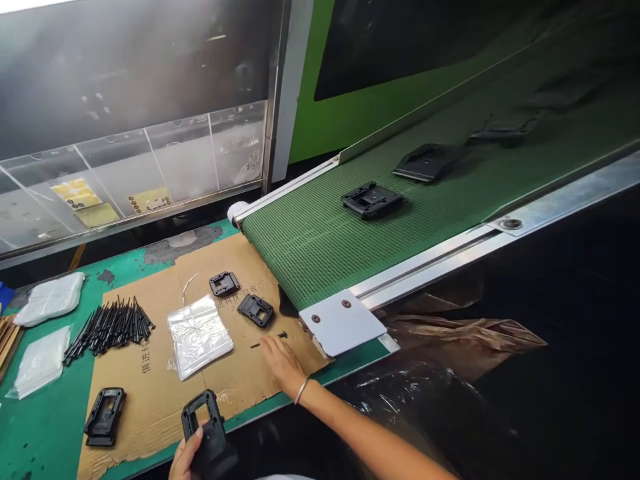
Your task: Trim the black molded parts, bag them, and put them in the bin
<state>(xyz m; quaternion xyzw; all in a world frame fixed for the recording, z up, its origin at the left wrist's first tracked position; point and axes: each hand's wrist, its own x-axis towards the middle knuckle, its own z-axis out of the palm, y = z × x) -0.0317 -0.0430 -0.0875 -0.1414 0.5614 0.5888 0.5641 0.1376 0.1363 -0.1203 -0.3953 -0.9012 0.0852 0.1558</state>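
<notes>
The left hand (184, 460) grips a black part (214, 441) at the near edge of the cardboard (240, 393), thumb laid along its left side and closed on it; the other fingers are mostly hidden behind. The part's long axis runs away from the person, leaning slightly left at the far end; its windowed end points away, its solid end toward the person.

The right hand (281, 363) is down at the cardboard's right side, fingers bent and close together. A thin black stick (255, 345) lies just left of the fingertips, pointing sideways, and a small black scrap (283, 335) just beyond them; whether the fingers pinch anything, I cannot tell.

Beyond that hand lie an angled frame (247, 308) and, farther off, a second frame (216, 284). Clear bags (200, 337) are to their left, then a heap of black pins (113, 327). A third frame (104, 420) lies near the cardboard's left corner, long axis running away from the person. More frames rest on the green belt (300, 260).
</notes>
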